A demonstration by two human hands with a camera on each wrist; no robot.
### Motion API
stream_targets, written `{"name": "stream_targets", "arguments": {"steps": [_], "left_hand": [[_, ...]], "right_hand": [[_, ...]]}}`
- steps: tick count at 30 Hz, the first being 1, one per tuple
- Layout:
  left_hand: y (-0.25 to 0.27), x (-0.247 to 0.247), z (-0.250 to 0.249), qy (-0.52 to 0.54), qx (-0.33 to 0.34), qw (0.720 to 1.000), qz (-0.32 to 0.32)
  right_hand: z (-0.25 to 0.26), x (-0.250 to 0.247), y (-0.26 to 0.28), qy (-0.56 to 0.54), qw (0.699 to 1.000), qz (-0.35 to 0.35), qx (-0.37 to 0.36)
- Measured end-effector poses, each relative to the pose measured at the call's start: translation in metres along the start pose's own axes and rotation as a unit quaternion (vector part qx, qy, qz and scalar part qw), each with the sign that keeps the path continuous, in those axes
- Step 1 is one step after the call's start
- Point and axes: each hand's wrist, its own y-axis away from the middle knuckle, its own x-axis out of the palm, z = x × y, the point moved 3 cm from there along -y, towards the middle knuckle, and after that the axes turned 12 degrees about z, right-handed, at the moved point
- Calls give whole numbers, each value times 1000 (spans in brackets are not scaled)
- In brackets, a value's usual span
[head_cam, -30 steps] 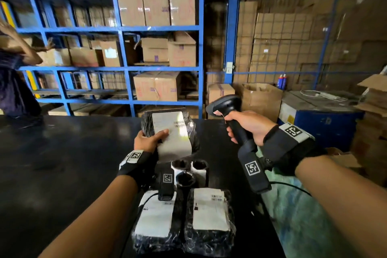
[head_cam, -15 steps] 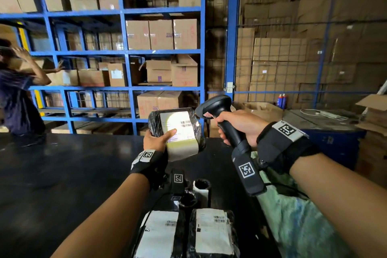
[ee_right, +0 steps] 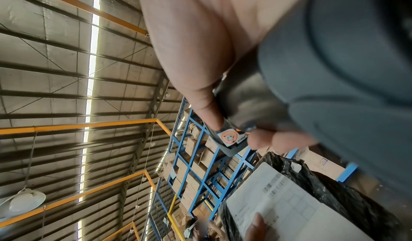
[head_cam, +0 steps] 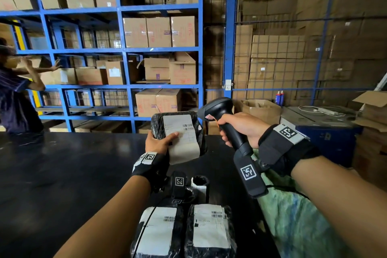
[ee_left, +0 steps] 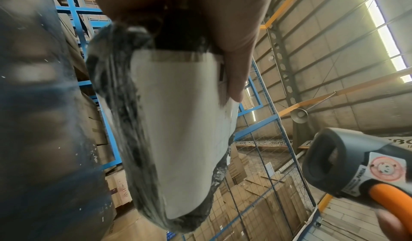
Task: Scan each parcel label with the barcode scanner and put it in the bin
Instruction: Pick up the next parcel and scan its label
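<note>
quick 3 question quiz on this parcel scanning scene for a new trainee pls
1. True or false: the left hand holds a black-wrapped parcel with its white label facing the camera.
2. What does the right hand grip?
3. How many labelled parcels lie on the black table nearest the camera: A one, B two, C four?

Key: 1 true; 2 the barcode scanner; 3 B, one on the left, one on the right.
</note>
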Motion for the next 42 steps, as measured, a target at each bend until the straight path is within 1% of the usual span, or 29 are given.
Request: {"name": "stream_targets", "arguments": {"steps": [2, 5, 7, 10, 12, 15, 17, 20, 23, 26, 31, 35, 42], "left_hand": [[5, -2, 2, -9, -2, 1000, 4], [12, -15, 16, -20, -29, 999, -6], [21, -26, 32, -41, -54, 998, -11], [40, -43, 57, -70, -90, 993, -19], [53, -53, 74, -88, -113, 989, -26], [69, -68, 96, -107, -143, 983, -39], [78, -75, 108, -111, -160, 980, -40], [88, -81, 120, -129, -182, 974, -32], [98, -80, 127, -135, -199, 971, -19], [107, -79, 130, -130, -202, 971, -14], [112, -81, 129, -142, -200, 969, -19], [112, -81, 128, -140, -201, 969, -23], [113, -74, 126, -124, -201, 971, -15]], "right_hand": [[-14, -7, -2, -5, 1000, -14, 4], [-59, -23, -7, -25, 996, -77, 31], [-108, -35, -10, -14, 989, -129, 73], [-193, -49, -11, 14, 972, -167, 167], [-248, -52, -6, 13, 958, -175, 228], [-308, -47, 4, 10, 946, -157, 283], [-337, -40, 9, 25, 939, -136, 316], [-370, -32, 8, 22, 935, -124, 332], [-387, -23, 4, 13, 932, -110, 345], [-379, -12, 10, 9, 930, -104, 353], [-385, -6, 13, 49, 924, -78, 370], [-391, -1, 15, 78, 919, -70, 379], [-390, 0, 20, 101, 912, -50, 395]]}}
